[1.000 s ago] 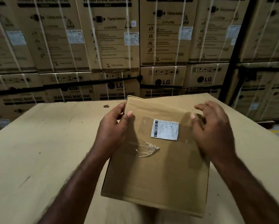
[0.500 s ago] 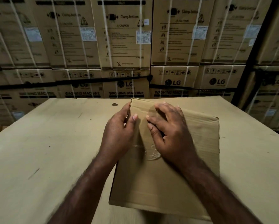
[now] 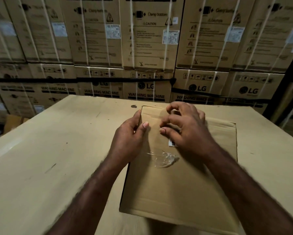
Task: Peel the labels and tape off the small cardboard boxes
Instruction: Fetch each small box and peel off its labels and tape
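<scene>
A small cardboard box [image 3: 176, 192] lies flat on the big cardboard sheet. My left hand [image 3: 130, 141] grips the box's left edge near the far corner, thumb on top. My right hand [image 3: 188, 131] lies on the box top with bent fingers, fingertips touching the cardboard. It covers the white barcode label [image 3: 172, 143], of which only one corner shows under the thumb base. Whether the fingers pinch any tape is hidden. A crumpled strip of clear tape [image 3: 165, 158] sits loose on the box between my wrists.
The box rests on a broad cardboard work surface [image 3: 57, 158] with a small dark hole [image 3: 134, 106] near the far edge. Behind it rises a wall of strapped washing machine cartons [image 3: 147, 48]. A dark rack post [image 3: 284, 85] stands at the right.
My right hand came from the box's right edge across onto the label and covered it. Its fingers have since curled and shifted toward the far edge. My left hand keeps its grip.
</scene>
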Demonstrator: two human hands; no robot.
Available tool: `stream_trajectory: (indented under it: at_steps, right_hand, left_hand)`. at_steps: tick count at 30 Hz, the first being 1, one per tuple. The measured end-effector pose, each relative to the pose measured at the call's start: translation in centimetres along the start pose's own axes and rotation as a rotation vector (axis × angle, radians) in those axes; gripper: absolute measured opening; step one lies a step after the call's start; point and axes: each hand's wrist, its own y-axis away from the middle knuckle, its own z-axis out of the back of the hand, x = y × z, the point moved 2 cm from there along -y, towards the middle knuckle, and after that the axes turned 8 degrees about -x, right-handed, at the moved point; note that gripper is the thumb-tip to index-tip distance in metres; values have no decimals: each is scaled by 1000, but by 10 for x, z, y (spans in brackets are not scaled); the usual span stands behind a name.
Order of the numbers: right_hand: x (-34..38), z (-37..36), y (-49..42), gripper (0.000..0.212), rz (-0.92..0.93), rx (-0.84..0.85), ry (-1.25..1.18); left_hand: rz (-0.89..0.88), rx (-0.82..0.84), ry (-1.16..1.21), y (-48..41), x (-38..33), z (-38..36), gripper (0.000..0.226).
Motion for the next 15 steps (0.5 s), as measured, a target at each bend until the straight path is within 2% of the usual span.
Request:
stream_trajectory:
  at_steps: [6, 15]
  right_hand:
    - [13, -20, -7, 28, 2, 44, 29]
    - [17, -29, -14, 11, 3, 113, 25]
  left_hand:
    - [68, -9, 4, 0, 20, 12, 47]
    - [37, -15, 4, 0, 28, 13, 42]
